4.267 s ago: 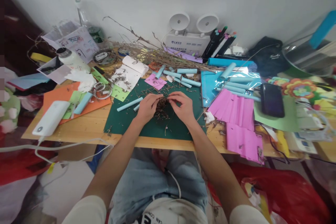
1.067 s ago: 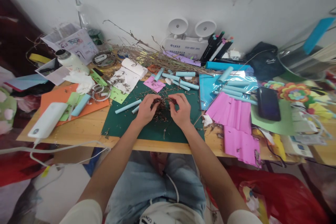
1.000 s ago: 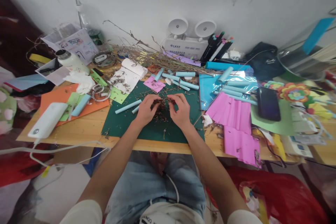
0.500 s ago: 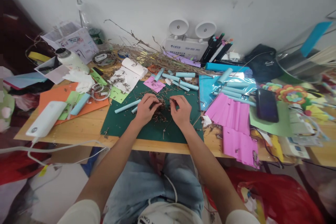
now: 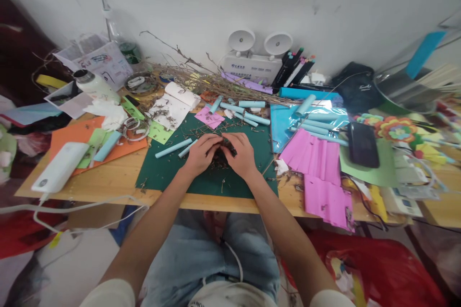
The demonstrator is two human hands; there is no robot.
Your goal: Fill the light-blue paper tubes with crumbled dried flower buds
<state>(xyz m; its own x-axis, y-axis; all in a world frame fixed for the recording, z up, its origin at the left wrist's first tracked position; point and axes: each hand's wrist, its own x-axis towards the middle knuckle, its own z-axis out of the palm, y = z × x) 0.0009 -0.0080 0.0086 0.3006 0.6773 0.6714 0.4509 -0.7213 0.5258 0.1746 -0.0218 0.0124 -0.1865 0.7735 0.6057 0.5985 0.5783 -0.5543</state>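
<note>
My left hand (image 5: 202,154) and my right hand (image 5: 242,154) come together over the dark green mat (image 5: 158,172), fingertips almost meeting. Between them lies a small heap of dry brown plant bits (image 5: 218,159), and the fingers of both hands curl around it. The palms and some fingertips are hidden from above. Thin dry twigs (image 5: 201,129) are strewn on the mat just beyond the fingers. Two light blue paper tubes (image 5: 173,148) lie left of my left hand.
Long dry branches (image 5: 212,84) run along the back. Further blue tubes (image 5: 252,104) lie behind the mat. Pink crepe paper (image 5: 312,153) and a black phone (image 5: 363,144) are to the right. A white power bank (image 5: 59,167) sits on orange paper (image 5: 61,134) at left.
My hands have moved toward each other, closing the gap over the heap; both now curl around the dry plant bits. The whole view has shifted slightly.
</note>
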